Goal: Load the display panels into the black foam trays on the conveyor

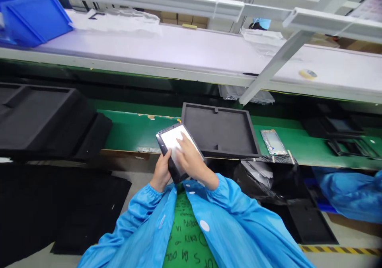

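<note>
A flat tablet-like panel (172, 139) with a black frame and a white face is held tilted in front of me. My left hand (161, 173) grips its lower left edge from below, thumb on the frame. My right hand (190, 158) lies on the white face with its fingers stretched out flat. Both arms wear blue sleeves. Just beyond the panel an empty black foam tray (220, 130) lies on the green conveyor belt (134, 130).
A stack of black foam trays (41, 118) stands at the left. A second, smaller panel (273, 141) lies on the belt to the right, with black bags (268, 176) below it. A blue bin (32, 19) and a tape roll (308, 74) sit on the white upper shelf.
</note>
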`<state>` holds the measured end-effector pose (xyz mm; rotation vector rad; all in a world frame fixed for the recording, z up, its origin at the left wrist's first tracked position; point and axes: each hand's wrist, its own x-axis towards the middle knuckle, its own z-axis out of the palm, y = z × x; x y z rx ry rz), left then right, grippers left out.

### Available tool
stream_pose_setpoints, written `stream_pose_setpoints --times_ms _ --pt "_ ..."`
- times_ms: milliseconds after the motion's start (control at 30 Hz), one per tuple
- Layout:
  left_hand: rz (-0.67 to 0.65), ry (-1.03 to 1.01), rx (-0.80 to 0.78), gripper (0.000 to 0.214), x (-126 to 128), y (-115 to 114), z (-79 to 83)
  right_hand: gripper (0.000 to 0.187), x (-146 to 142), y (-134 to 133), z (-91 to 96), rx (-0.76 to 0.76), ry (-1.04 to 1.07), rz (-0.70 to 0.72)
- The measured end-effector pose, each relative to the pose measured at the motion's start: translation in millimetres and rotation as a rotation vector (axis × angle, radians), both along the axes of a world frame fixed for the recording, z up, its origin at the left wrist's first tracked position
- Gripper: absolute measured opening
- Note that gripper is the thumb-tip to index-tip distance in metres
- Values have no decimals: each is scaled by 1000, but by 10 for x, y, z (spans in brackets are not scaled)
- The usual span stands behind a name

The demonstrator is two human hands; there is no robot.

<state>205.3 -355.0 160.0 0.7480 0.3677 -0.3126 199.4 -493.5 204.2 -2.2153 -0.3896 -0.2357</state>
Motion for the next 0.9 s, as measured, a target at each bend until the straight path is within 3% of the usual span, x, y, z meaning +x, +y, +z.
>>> stream_pose_setpoints --times_ms 100,200,300,467,600,733,900 --pt "-103 -23 -16 41 -13 -277 157 66 -147 -557 18 0 54 -230" --pt "-181 -66 24 51 -17 -602 268 77 -268 -934 -65 83 219 -313" --pt "-205 -144 173 62 52 -968 268 74 -327 -1253 -150 189 240 -379" --pt "-281 -257 296 65 408 -1677 204 69 -376 -1956 -162 294 181 -485" --pt "-378 -218 293 53 736 -2254 251 62 -519 -2570 -193 241 -39 -725" --pt "-436 -179 345 43 941 -2727 257 58 -673 -3120 -426 57 -127 -920" --pt "-437 -165 467 38 1073 -3096 48 61 -683 -3446 -822 130 -5 -917"
